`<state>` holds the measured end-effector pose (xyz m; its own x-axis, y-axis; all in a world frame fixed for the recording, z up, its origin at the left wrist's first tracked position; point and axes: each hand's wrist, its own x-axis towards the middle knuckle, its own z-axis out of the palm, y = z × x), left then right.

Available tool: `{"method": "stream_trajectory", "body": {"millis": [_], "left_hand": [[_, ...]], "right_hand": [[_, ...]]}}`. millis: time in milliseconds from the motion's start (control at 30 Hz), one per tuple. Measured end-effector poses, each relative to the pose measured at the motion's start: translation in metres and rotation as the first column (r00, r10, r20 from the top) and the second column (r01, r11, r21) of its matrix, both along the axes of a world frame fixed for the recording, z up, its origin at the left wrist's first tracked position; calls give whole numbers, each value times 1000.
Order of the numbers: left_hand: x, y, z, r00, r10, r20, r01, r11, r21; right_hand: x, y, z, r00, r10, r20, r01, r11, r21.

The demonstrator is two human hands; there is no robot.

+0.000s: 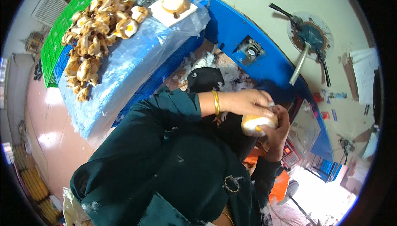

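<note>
A small plush piece [258, 122], tan on top and white below with a yellow spot, is held over my lap between both hands. From above, my left hand [250, 102], with a gold bangle at the wrist, closes its fingers on the plush near its top. My right hand [279, 132] wraps round the plush's right side, its thumb pressed on the white part by the yellow spot. A bit of white shows between my fingertips at the top; I cannot make out what it is. The plush's far side is hidden by my fingers.
Many brown and cream plush pieces [93, 36] lie heaped on plastic sheeting [136, 67] over crates at left. A round plush piece [173, 3] sits on a white pad there. At right stands a blue-sided table [244, 32] with a handled clamp fixture [310, 36]. White fluff [237, 77] litters the floor.
</note>
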<state>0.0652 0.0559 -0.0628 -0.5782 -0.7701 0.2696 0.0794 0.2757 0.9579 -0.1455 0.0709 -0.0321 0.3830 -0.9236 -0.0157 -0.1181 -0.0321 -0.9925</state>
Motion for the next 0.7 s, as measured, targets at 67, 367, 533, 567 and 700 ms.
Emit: {"method": "stream_trajectory", "body": {"millis": [67,367,533,567,700], "left_hand": [[-2,11,-1,1000,-20,-16,20,1000,21],[200,-9,-44,25,880,474,-968,140,-209],[404,43,-97,-821,501,275,-480,-343,-807],[421,68,-98,-835,408,370,-511,-321,-798],[460,86,-101,-678,481,556,-677,-115,-727]], "right_hand": [[0,3,-8,984,102,-144,-111,992,-52],[-150,22,-27,450,-119,-885,147,987,-57],[-298,92,-48,141,8,-990,55,998,16],[-284,74,-45,284,12,-959,125,991,50],[-161,41,-21,507,-56,-860,153,988,26]]}}
